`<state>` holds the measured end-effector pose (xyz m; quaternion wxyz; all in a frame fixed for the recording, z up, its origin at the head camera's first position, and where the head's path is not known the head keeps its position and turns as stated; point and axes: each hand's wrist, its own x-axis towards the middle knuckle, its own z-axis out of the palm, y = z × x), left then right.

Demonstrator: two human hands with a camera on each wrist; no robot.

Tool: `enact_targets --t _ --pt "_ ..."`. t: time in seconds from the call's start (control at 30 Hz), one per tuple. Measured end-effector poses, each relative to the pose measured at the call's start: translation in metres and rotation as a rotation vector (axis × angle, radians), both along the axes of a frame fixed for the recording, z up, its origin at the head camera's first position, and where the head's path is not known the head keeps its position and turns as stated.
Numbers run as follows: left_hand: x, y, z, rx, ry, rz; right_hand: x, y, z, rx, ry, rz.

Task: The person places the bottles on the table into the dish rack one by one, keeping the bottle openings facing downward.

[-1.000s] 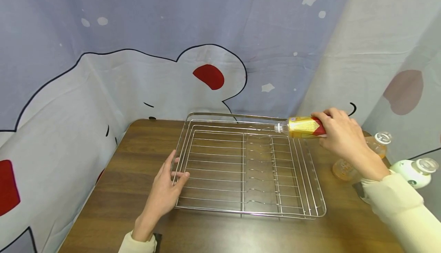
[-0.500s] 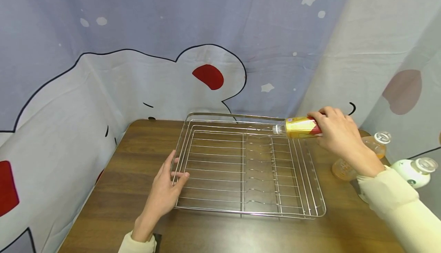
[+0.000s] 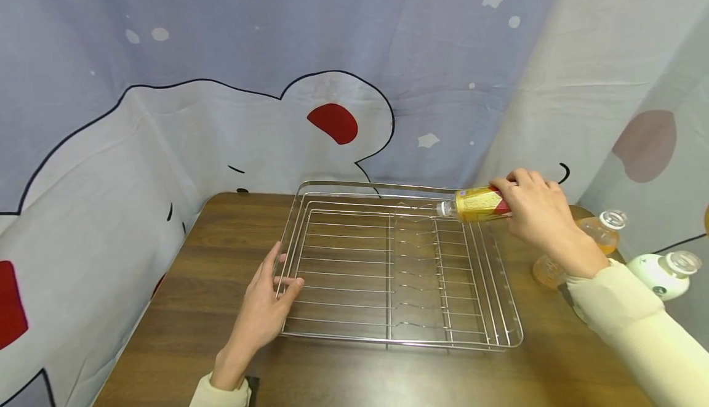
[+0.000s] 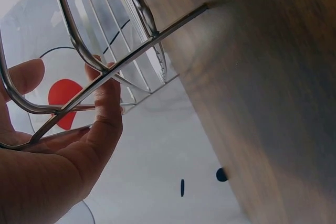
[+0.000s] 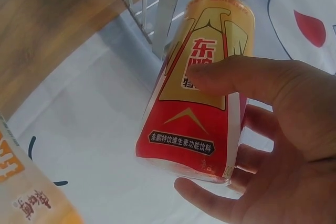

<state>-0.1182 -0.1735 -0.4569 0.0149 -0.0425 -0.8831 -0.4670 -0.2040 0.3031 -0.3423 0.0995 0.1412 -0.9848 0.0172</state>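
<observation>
A silver wire rack (image 3: 388, 340) with raised sides and a row of wavy wires sits on the wooden table. At its left side my left hand (image 3: 263, 308) grips the rim; in the left wrist view, curled fingers (image 4: 107, 114) reach round the metal bar (image 4: 131, 56), thumb opposite. Over the back right corner, my right hand (image 3: 537, 222) holds a drink bottle (image 3: 479, 205) nearly level, white cap pointing left. Its red and gold label (image 5: 191, 124) shows in the right wrist view, the thumb across it. Whether the bottle touches the rack, I cannot tell.
Beyond the right forearm stand a bottle of orange drink (image 3: 604, 231) and a white bottle (image 3: 661, 276) with a clear cap. A cloth (image 3: 266, 130) printed with cartoon shapes hangs behind the wooden table (image 3: 183, 308) and along its sides.
My right hand has shifted slightly left with the bottle, bringing its cap a little further over the rack. The left hand and the rack stay where they were.
</observation>
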Motion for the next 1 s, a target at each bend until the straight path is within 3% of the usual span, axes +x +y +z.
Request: enact_targets --t 1.0 --pt "-0.002 0.0 -0.001 -0.004 -0.026 0.001 -0.016 -0.022 -0.007 0.058 0.022 0.035"
